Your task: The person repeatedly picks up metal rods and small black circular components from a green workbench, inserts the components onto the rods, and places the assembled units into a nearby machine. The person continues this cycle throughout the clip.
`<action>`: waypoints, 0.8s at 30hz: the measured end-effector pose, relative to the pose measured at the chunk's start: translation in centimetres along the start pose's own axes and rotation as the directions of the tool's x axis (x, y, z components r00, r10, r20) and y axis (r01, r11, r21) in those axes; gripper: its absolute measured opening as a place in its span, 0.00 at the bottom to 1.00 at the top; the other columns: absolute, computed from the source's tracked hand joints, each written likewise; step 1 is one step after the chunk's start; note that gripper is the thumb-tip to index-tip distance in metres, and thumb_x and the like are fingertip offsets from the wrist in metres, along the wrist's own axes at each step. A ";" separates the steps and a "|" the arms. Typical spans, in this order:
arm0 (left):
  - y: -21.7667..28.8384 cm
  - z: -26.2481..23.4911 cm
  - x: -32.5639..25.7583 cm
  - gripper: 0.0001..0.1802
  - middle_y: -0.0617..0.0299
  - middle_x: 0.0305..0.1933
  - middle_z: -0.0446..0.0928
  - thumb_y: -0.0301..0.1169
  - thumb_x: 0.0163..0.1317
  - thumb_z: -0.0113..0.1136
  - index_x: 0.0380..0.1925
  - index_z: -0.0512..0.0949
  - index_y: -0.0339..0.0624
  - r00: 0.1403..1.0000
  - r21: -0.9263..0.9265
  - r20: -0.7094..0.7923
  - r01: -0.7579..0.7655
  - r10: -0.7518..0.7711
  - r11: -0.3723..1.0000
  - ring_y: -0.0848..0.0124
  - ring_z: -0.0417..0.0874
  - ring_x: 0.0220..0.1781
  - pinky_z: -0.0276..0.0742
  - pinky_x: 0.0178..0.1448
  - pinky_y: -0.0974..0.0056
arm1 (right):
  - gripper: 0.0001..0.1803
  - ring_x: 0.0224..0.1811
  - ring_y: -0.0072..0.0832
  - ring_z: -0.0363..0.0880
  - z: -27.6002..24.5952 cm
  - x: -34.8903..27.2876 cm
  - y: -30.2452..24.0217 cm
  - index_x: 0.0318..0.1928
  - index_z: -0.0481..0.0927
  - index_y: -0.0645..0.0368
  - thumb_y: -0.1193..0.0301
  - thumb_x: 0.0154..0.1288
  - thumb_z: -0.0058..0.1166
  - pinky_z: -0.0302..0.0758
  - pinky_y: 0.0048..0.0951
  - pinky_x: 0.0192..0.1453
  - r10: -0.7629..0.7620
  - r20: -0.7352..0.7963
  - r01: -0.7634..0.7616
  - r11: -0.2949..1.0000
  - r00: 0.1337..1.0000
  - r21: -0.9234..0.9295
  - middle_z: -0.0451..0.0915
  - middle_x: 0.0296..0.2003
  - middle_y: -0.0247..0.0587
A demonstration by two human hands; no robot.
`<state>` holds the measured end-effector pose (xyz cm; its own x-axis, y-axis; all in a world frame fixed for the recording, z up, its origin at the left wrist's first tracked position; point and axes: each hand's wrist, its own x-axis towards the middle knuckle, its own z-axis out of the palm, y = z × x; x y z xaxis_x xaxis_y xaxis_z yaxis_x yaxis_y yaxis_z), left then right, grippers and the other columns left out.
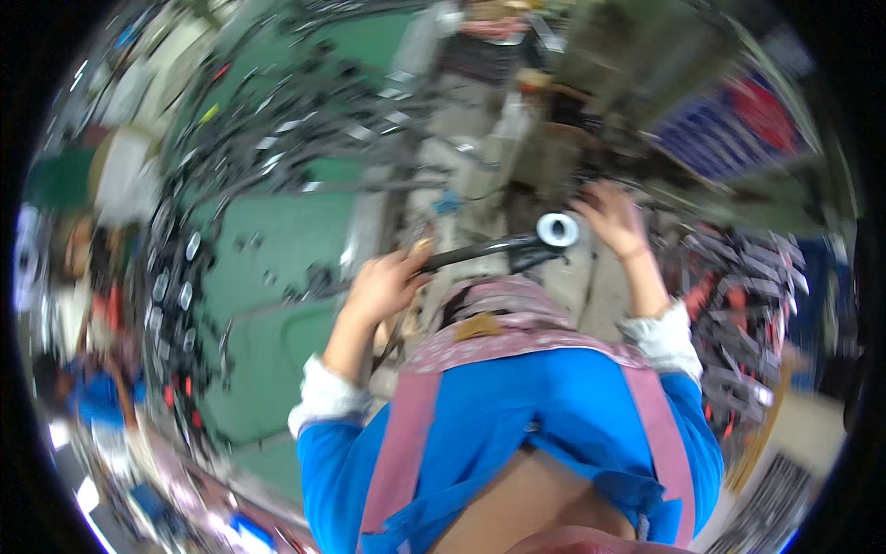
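Observation:
My left hand (383,284) is closed around one end of a long black bar (484,250), held out over my lap. At the bar's far end is a bright white ring (558,229) with a dark centre; blur hides how the two join. My right hand (611,220) is just right of the ring, apart from it, with fingers stretched out and nothing visible in them. A pink patterned apron (498,314) lies across my lap below the bar.
On the left, a green-topped table (286,240) bears many dark metal parts (305,129). A blue star-shaped knob (448,201) is ahead. Dark and red parts (738,314) are heaped at right, below a blue-and-red board (729,125). Another person (97,397) is at far left.

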<state>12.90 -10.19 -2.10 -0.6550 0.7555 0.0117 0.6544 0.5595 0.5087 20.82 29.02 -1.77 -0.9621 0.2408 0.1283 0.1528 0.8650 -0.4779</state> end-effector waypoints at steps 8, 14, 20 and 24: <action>-2.0 0.5 -2.6 0.20 0.59 0.36 0.80 0.42 0.59 0.62 0.52 0.78 0.55 0.992 -0.023 -0.002 -0.128 0.128 0.991 0.56 0.82 0.37 0.76 0.39 0.53 | 0.38 0.45 0.28 0.78 1.7 -5.3 -4.7 0.62 0.69 0.63 0.51 0.60 0.63 0.83 0.31 0.40 -0.107 0.515 -0.443 0.381 0.851 0.811 0.75 0.43 0.37; -3.5 0.2 -11.1 0.21 0.55 0.42 0.79 0.24 0.50 0.58 0.48 0.80 0.49 0.910 0.094 -0.403 0.142 -0.093 0.985 0.56 0.79 0.49 0.72 0.54 0.53 | 0.22 0.31 0.24 0.77 3.6 -5.7 -8.8 0.50 0.74 0.63 0.65 0.58 0.60 0.78 0.25 0.26 0.122 0.524 -0.531 0.348 0.843 0.773 0.74 0.35 0.36; -4.6 0.5 -32.8 0.13 0.59 0.47 0.80 0.28 0.54 0.60 0.41 0.84 0.53 0.235 0.489 0.025 0.845 -0.972 0.217 0.61 0.78 0.56 0.65 0.61 0.51 | 0.25 0.30 0.26 0.77 5.0 -4.2 -8.2 0.51 0.73 0.65 0.62 0.58 0.60 0.80 0.26 0.25 0.119 0.455 -0.469 0.291 0.883 0.834 0.73 0.34 0.38; -6.4 3.4 -41.7 0.16 0.62 0.49 0.76 0.29 0.58 0.61 0.48 0.79 0.55 0.400 0.261 -0.107 0.895 -0.910 0.362 0.59 0.77 0.56 0.62 0.66 0.44 | 0.26 0.29 0.25 0.76 6.3 -3.5 -9.3 0.51 0.74 0.65 0.59 0.59 0.61 0.77 0.26 0.25 0.064 0.432 -0.432 0.280 0.900 0.857 0.73 0.33 0.37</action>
<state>37.32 -44.10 -8.78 -0.8980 -0.2440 -0.3662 -0.2505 0.9676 -0.0304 21.35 17.33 -3.20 -0.9534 0.0822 -0.2905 0.2641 -0.2387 -0.9345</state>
